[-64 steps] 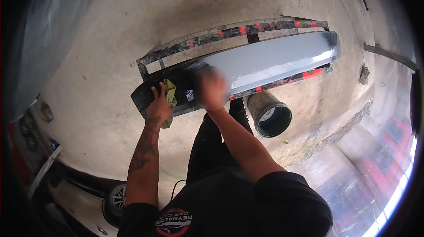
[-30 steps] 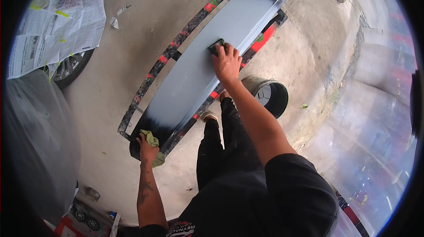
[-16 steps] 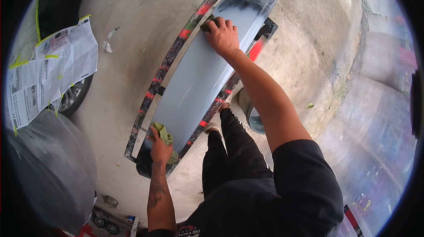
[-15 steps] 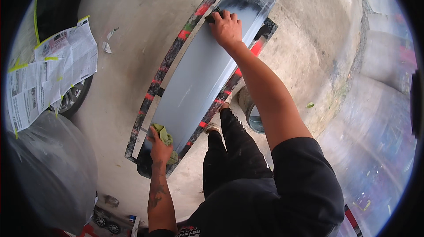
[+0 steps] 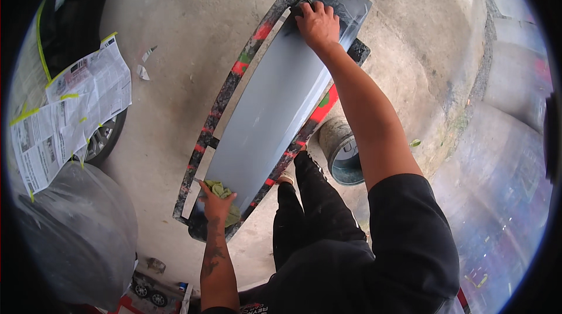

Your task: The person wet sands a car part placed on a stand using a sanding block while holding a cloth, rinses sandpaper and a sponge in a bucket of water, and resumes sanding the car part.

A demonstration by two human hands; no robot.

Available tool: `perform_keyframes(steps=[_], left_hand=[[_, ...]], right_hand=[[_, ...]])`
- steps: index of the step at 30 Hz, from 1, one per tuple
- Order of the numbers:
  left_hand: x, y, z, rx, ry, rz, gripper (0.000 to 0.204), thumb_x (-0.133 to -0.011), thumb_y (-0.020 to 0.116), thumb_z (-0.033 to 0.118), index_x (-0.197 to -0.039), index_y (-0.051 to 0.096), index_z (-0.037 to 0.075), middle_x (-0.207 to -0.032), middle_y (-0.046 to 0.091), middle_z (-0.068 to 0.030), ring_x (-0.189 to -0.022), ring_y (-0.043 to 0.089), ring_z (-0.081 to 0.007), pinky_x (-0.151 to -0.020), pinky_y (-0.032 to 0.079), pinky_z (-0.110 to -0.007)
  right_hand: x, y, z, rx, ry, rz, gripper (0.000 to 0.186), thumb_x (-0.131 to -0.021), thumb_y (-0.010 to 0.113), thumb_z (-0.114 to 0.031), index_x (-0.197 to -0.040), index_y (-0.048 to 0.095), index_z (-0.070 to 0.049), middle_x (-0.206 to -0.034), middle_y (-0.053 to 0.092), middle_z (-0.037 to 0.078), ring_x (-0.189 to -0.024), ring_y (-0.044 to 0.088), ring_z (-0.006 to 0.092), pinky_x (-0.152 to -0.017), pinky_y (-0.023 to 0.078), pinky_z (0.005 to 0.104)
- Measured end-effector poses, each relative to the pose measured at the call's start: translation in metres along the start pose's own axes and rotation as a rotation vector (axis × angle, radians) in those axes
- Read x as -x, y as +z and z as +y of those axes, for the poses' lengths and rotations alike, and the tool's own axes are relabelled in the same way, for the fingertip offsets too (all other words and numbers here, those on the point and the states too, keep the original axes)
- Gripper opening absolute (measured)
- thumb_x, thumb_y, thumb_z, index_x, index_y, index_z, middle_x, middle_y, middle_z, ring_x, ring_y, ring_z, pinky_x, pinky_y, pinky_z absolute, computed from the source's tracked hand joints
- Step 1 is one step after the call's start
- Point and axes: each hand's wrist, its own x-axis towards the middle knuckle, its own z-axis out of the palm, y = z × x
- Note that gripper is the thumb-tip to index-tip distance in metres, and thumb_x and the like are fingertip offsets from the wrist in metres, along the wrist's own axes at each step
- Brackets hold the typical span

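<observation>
A long grey car body panel [image 5: 266,100], darker at both ends, lies lengthwise on a paint-splattered stand [image 5: 213,112]. Near its far end my right hand [image 5: 319,26] presses down with bent fingers on a dark flat piece that looks like sandpaper [image 5: 302,3]; most of it is hidden under the fingers. At the panel's near end, my left hand [image 5: 218,204] grips a crumpled green cloth [image 5: 233,215] against the surface. The cloth pokes out above the fingers and to the right of the hand.
Right of the stand, close to my legs, stands a bucket [image 5: 344,153]. A car wheel [image 5: 105,135] and taped newspaper masking [image 5: 82,100] are at the left, above grey plastic sheeting [image 5: 82,229]. Cloudy plastic sheeting [image 5: 497,197] hangs at the right. Paper scraps [image 5: 143,72] lie on the concrete.
My right hand has slid farther toward the panel's far end with the dark piece under it. The left hand stays on the cloth, its fingers slightly shifted. The whole view has moved a little.
</observation>
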Motion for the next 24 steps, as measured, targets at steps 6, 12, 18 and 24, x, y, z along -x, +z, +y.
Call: perform_keyframes(steps=[6, 12, 18, 24], left_hand=[[0.001, -0.008, 0.010, 0.070, -0.050, -0.084, 0.135, -0.073, 0.090, 0.038, -0.162, -0.009, 0.017, -0.149, 0.023, -0.0521, -0.123, 0.057, -0.0547, -0.104, 0.051, -0.048], [0.002, -0.005, 0.008, -0.017, -0.059, -0.038, 0.135, -0.072, 0.090, 0.037, -0.162, -0.008, 0.016, -0.150, 0.025, -0.0495, -0.124, 0.057, -0.0528, -0.104, 0.050, -0.049], [-0.002, -0.010, 0.012, 0.023, -0.083, -0.102, 0.135, -0.072, 0.091, 0.037, -0.162, -0.008, 0.015, -0.152, 0.021, -0.0496, -0.129, 0.053, -0.0543, -0.106, 0.048, -0.050], [-0.005, -0.005, 0.006, -0.010, -0.028, -0.055, 0.134, -0.072, 0.090, 0.036, -0.162, -0.007, 0.014, -0.153, 0.025, -0.0465, -0.127, 0.055, -0.0541, -0.107, 0.047, -0.051]], right_hand=[[0.065, -0.001, -0.042, -0.114, -0.209, -0.291, 0.035, -0.086, 0.070, -0.029, -0.120, 0.064, -0.022, -0.127, 0.057, 0.010, -0.112, 0.055, 0.0306, -0.086, 0.045, 0.0467], [0.018, -0.004, -0.013, -0.015, -0.062, -0.099, 0.025, -0.085, 0.070, -0.027, -0.108, 0.067, -0.019, -0.111, 0.058, 0.011, -0.106, 0.056, 0.0302, -0.083, 0.045, 0.0460], [0.066, -0.008, -0.044, -0.172, -0.170, -0.293, 0.033, -0.084, 0.073, -0.028, -0.116, 0.066, -0.022, -0.123, 0.056, 0.011, -0.109, 0.057, 0.0318, -0.086, 0.047, 0.0463], [0.039, -0.007, 0.010, -0.098, -0.167, -0.074, 0.038, -0.087, 0.071, -0.031, -0.122, 0.064, -0.019, -0.122, 0.060, 0.009, -0.109, 0.057, 0.0300, -0.086, 0.046, 0.0449]])
